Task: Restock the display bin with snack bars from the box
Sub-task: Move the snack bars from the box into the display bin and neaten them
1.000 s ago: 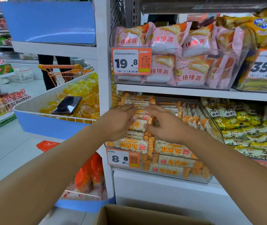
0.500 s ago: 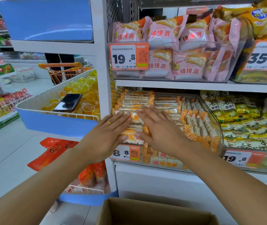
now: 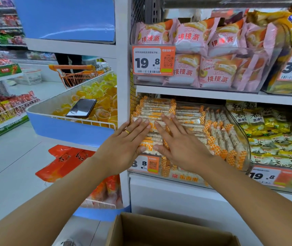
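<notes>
On the far left, across the aisle, shelves of red and yellow packets (image 3: 8,107) run along the floor. Next comes a blue-fronted wire basket (image 3: 67,126) of yellow jelly cups with a dark phone (image 3: 81,108) lying on top, and an orange trolley (image 3: 76,74) behind it.

Past the white upright, the middle shelf carries the clear display bin (image 3: 239,132), already heaped with snack bars (image 3: 186,119) in white-and-orange wrappers, some stacked flat at the left and others standing on edge at the right. Both hands lie on the flat stack near the bin's front. The left hand (image 3: 124,146), wearing a gold ring, has its fingers straight and spread, palm down on the bars. The right hand (image 3: 179,144) is beside it, also flat and spread, pinching nothing. The thumbs nearly meet above the 8.8 price tag (image 3: 147,164).

Above sit pink cake packets (image 3: 203,55); to the right, yellow-green packets (image 3: 276,135). At the bottom edge the cardboard box (image 3: 168,229) stands open, but its inside is not visible.

This looks like the settling step: pressing and levelling bars just laid in. The next move likely calls for lifting both hands clear and reaching down to the box for more, if any remain.
</notes>
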